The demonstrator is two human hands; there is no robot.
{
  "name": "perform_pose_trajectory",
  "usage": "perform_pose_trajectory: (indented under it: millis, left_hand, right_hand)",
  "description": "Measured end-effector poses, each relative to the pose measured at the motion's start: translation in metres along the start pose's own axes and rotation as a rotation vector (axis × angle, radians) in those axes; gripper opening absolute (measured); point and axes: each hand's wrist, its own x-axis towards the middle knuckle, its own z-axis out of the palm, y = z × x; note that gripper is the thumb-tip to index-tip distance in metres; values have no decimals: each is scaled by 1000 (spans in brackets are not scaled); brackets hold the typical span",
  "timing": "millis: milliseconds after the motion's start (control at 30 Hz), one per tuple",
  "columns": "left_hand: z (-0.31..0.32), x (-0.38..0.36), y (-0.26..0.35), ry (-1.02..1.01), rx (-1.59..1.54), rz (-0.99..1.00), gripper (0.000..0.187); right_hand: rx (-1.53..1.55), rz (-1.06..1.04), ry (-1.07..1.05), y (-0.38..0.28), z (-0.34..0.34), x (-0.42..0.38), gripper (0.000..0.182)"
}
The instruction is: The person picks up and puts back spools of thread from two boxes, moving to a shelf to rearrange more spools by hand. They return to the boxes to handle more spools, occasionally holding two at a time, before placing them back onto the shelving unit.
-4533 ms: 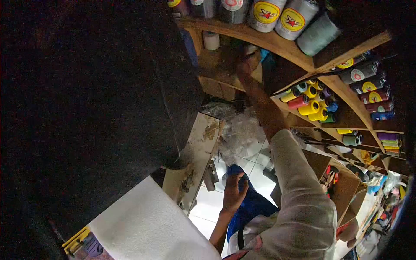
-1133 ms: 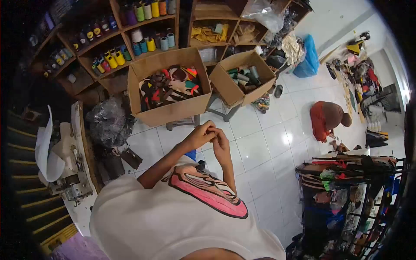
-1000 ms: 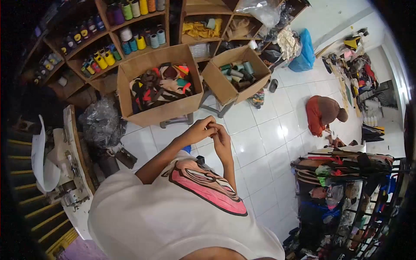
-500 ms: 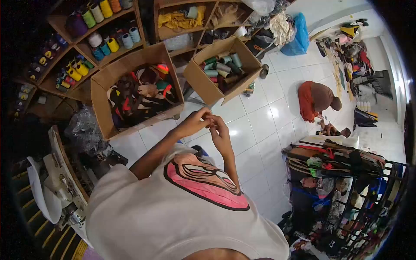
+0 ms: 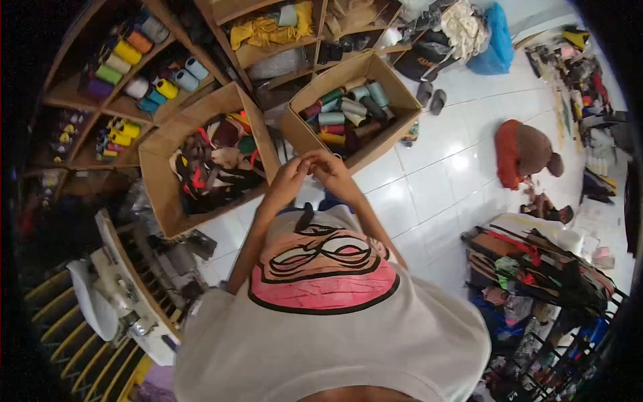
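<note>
My left hand (image 5: 289,181) and my right hand (image 5: 329,172) meet in front of my chest, fingertips bent inward and touching each other. Both sets of fingers are closed; anything held between them is too small or too hidden to make out. Just beyond my hands stands an open cardboard box (image 5: 295,131) with many thread spools (image 5: 351,107) in grey, green, red and yellow. To its left is a bigger cardboard box (image 5: 157,194) full of mixed scraps (image 5: 221,161) in brown, black, pink and red. Neither hand touches a box.
Wooden shelves (image 5: 100,104) with cones of thread line the back left. A sewing machine (image 5: 114,295) is at the lower left. On the white tiled floor (image 5: 429,187) a person (image 5: 529,151) sits at the right, near sandals (image 5: 437,102) and a loaded rack (image 5: 536,268).
My view and body have turned, bringing the spool box closer in front of me. My hands stay together, now nearer that box's front edge.
</note>
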Motion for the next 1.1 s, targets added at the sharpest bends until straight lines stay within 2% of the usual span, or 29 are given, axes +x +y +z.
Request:
perform_pose_trajectory:
  millis: [67,100,133,200,267,333,400,500,567,600,700,800,833,900,1000,1033,1067,1100]
  left_hand:
    - [11,18,-2,155,106,17,39]
    - [19,22,-1,208,109,9,38]
    - [30,32,-29,195,-21,34,36]
    - [45,35,1,136,97,-92,32]
    - [56,38,6,-25,174,-90,30]
    - [68,44,11,-97,308,-57,26]
    - [75,49,25,-126,479,-16,26]
    - [90,52,31,-11,342,-33,25]
    - [99,53,37,65,228,-41,25]
    - [103,52,37,47,227,-65,24]
    - [108,54,38,29,246,-107,23]
    - [111,44,37,34,307,-128,22]
    - [113,42,34,69,307,-80,22]
    - [116,36,33,77,255,-123,22]
    - [118,31,32,96,246,-155,22]
    - [119,29,28,116,250,-129,22]
    - [121,27,25,138,252,-99,22]
    - [122,25,21,131,211,-134,23]
  right_hand:
    - [71,41,-4,20,-35,27,30]
    - [-49,89,-22,38,-61,42,26]
    - [-165,150,-37,61,-87,55,23]
    - [-457,37,59,119,-135,85,28]
    - [-744,332,-79,97,-177,117,37]
    - [-1008,417,81,176,-209,138,47]
    - [-1282,640,140,170,-212,149,64]
    - [-1337,691,56,209,-222,159,78]
    - [-1309,799,37,224,-222,169,81]
    - [-1295,854,28,232,-222,172,83]
    - [-1220,826,95,251,-227,188,83]
    - [-1291,904,-1,214,-217,190,79]
    - [-1307,824,21,221,-217,186,77]
    - [-1338,653,77,242,-226,181,74]
    - [-1240,642,155,263,-235,180,70]
    - [-1272,534,236,272,-238,179,74]
    - [-1201,553,195,279,-242,177,77]
    - [-1132,568,158,258,-246,178,81]
